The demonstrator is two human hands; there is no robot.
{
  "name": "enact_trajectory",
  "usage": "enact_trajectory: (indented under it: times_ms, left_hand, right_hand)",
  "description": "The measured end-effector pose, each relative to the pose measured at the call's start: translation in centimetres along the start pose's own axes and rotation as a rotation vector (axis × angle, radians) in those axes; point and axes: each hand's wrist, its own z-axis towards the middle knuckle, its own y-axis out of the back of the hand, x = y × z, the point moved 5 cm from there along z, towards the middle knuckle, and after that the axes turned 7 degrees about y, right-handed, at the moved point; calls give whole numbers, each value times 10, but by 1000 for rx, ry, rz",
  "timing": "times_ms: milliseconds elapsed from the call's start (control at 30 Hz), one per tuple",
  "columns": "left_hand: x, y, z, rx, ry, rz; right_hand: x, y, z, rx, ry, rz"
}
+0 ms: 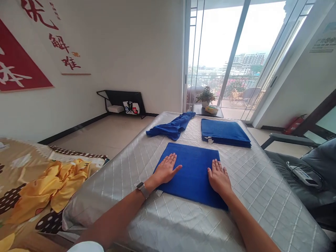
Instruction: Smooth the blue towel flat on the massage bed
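Observation:
A blue towel (pixel 193 175) lies flat as a folded rectangle on the silver quilted mattress (pixel 262 182), a small white tag at its near left corner. On its left side rests my left hand (pixel 167 169), palm down, fingers stretched and thumb apart. My right hand (pixel 219 176) lies flat over the towel's right edge with its fingers extended. Beyond them, to the right, is a neat stack of folded blue towels (pixel 224 131) with white tags. A crumpled blue towel (pixel 172 127) lies loose at the far left of the mattress.
Left of the mattress is a patterned bedspread (pixel 15 157) with a bunched yellow cloth (pixel 55 185). A grey armchair (pixel 317 168) at the right holds a power strip (pixel 303 176). At the far end a small table (pixel 199 111) bears a potted plant (pixel 206 96) before sliding glass doors.

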Motion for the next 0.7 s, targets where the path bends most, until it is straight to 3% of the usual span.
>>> enact_trajectory:
  times_ms: [367,567,700]
  left_hand:
    - [-3,2,1,-7,3,-51]
    - [-3,0,1,-19,0,-65]
    - [-2,2,2,-8,18,-55]
  right_hand:
    - [11,14,-15,-122,43,-198]
    - [11,1,-53,2,68,-148]
    - [11,-3,-63,18,54,-105]
